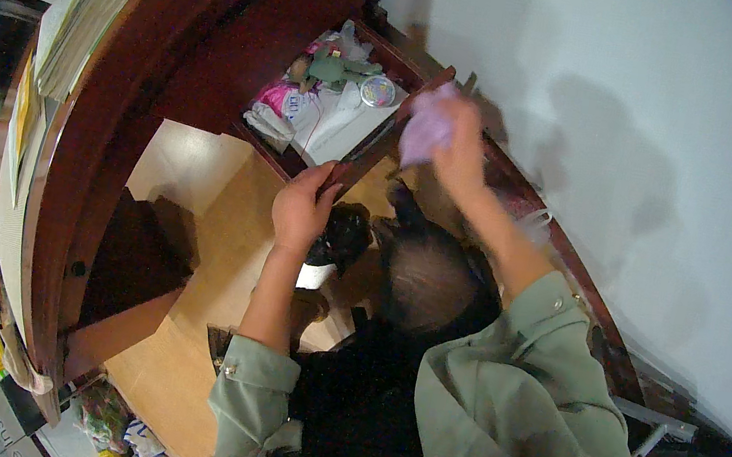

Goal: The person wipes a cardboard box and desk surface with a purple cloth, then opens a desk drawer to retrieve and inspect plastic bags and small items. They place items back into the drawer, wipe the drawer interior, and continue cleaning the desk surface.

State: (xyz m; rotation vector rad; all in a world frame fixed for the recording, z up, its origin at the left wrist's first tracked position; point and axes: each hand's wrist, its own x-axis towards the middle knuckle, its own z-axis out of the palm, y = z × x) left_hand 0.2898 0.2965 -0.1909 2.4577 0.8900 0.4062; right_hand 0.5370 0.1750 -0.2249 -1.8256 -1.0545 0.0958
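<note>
A dark red-brown wooden drawer [269,161] is pulled out of the desk [244,47]. My left hand [297,211] holds the near left corner of its front panel [367,161], thumb on the outer side. In my right hand [461,145], slightly blurred, is a lilac cloth [425,131], which lies against the right part of that panel. Inside the drawer are a green soft toy [334,69], a round clear-lidded container [378,92], a pink and white packet [277,99] and a flat white item [335,126].
Stacked papers [89,17] lie on the desktop at left. A white wall [639,113] rises on the right, with a dark red wooden ledge [568,255] along it. Below the drawer, my knee [432,281] and a black object [345,232] are above the tan floor [179,335]. Bagged items [104,413] sit at lower left.
</note>
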